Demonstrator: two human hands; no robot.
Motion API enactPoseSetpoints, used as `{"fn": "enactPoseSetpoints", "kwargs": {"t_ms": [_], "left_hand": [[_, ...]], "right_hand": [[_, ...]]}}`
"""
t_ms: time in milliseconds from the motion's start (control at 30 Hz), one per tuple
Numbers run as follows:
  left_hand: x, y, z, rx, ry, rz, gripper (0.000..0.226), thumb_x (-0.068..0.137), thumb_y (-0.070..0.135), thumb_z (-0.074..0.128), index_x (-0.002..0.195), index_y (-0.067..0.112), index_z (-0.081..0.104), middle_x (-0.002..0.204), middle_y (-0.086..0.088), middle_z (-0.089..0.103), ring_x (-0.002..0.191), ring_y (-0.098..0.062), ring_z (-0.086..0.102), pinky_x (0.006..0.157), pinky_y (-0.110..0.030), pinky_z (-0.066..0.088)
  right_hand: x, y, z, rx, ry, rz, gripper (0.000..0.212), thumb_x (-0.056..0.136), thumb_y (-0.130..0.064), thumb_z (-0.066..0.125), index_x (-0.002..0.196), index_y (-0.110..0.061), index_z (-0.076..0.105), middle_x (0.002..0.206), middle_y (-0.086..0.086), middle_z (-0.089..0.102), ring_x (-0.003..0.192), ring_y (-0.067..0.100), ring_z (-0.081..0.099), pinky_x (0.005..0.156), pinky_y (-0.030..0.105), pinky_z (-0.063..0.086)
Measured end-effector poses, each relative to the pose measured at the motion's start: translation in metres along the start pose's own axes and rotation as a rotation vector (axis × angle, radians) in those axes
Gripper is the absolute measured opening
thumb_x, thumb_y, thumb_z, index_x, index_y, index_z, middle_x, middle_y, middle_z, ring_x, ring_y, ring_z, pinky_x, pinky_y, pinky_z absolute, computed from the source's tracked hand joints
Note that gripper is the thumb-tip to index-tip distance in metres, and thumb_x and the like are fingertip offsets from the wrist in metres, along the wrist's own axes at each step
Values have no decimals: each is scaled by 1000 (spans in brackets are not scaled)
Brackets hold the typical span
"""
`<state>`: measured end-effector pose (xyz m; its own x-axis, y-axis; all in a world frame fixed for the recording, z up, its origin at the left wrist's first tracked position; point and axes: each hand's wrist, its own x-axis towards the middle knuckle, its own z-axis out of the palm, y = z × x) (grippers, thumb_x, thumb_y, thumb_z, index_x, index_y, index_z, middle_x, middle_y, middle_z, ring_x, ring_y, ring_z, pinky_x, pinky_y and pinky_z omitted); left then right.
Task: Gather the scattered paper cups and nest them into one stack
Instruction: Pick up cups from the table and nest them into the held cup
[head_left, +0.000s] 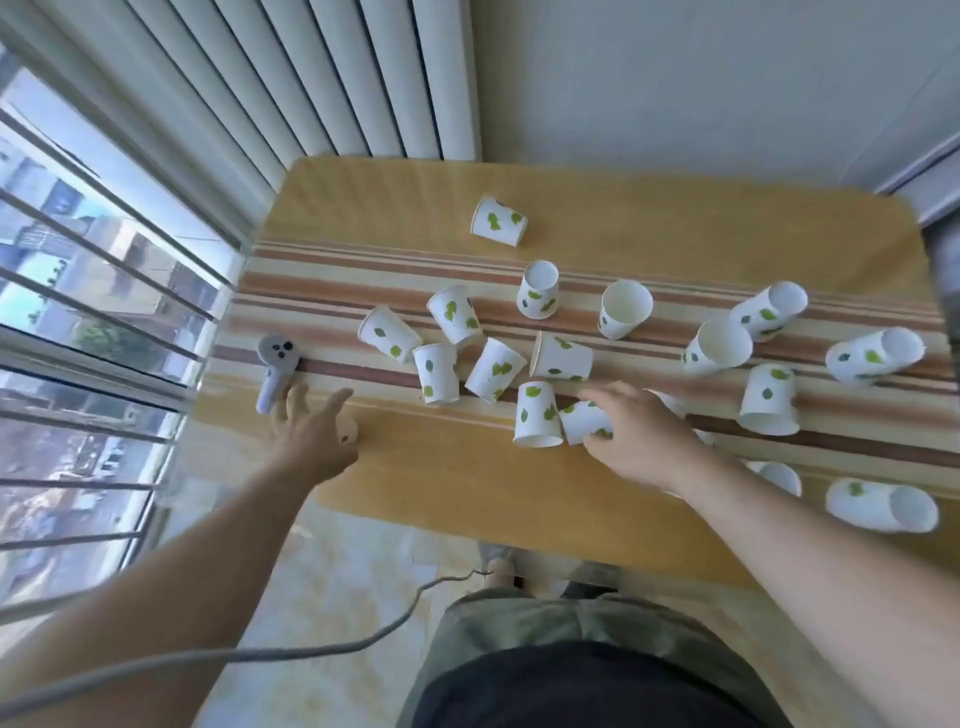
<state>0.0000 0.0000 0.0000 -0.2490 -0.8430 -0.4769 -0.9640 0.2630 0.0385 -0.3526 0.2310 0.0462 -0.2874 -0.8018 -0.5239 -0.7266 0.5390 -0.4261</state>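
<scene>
Both arms are bare, no sleeves or watch, left hand (311, 431) and right hand (641, 436) ringless far as I can see, plus olive-green shorts (524, 623) under a dark top (571, 686).

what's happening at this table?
A person stands at a table strewn with white paper cups, some lying on their sides, some upside down. The right hand is closing on a cup near the front edge; whether it has gripped it is unclear. The left hand is open and empty, beside a grey handheld device. No stack is visible yet.
</scene>
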Motion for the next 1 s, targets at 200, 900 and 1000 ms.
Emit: {"fn": "enactPoseSetpoints", "kwargs": {"t_ms": [200,900,1000], "left_hand": [[-8,27,5,-161,-7,218,85,88,49,78,160,50,34,131,-6,51,110,-31,59,86,-45,54],[-100,225,141,-386,21,790,96,77,42,89,156,33,36,150,6,61,131,-18,58,108,-33,46],[-92,230,172,-529,93,776,80,73,47,89,142,38,49,132,31,61,119,4,58,100,-12,45]], "right_hand": [[-1,13,7,2,-3,56,57,104,-31,57,160,-31,48,170,-2,39,153,27,40,107,48,52],[-58,144,34,27,548,-22,42,91,6,75,130,-9,76,122,12,68,117,44,56,96,55,54],[-35,164,40,-35,770,-184,41,83,13,81,120,-3,81,112,17,73,104,49,61,87,61,58]]}}
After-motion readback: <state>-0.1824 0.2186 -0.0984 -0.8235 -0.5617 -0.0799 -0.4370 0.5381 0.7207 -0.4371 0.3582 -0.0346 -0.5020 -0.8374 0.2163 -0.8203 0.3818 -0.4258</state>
